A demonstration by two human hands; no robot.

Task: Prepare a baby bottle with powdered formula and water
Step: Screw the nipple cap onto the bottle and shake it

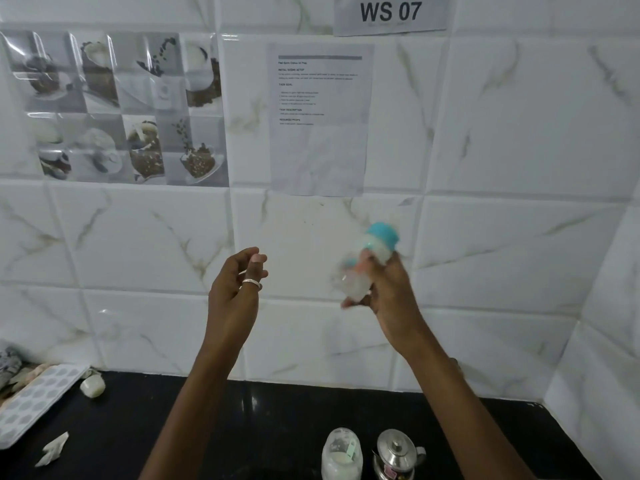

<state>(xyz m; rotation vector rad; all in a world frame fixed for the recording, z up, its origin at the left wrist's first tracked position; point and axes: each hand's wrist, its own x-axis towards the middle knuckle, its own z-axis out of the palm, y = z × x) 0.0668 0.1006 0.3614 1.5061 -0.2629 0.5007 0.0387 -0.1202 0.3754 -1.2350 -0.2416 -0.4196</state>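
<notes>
My right hand (388,292) is raised in front of the tiled wall and grips a clear baby bottle (353,271) with a blue cap. The bottle is tilted and blurred by motion, cap pointing up and right. My left hand (239,285), with a ring on one finger, hovers to the left of the bottle and apart from it, fingers loosely curled and holding nothing. Below, on the black counter (242,427), stands a clear jar (341,452) with white powder in it, beside a small steel kettle (396,452) with a lid.
A white ice-cube tray (34,403) lies at the counter's left edge, with a small white lump (92,386) and a crumpled scrap of paper (53,448) near it. The tiled wall closes the back and the right side. Printed sheets hang on the wall.
</notes>
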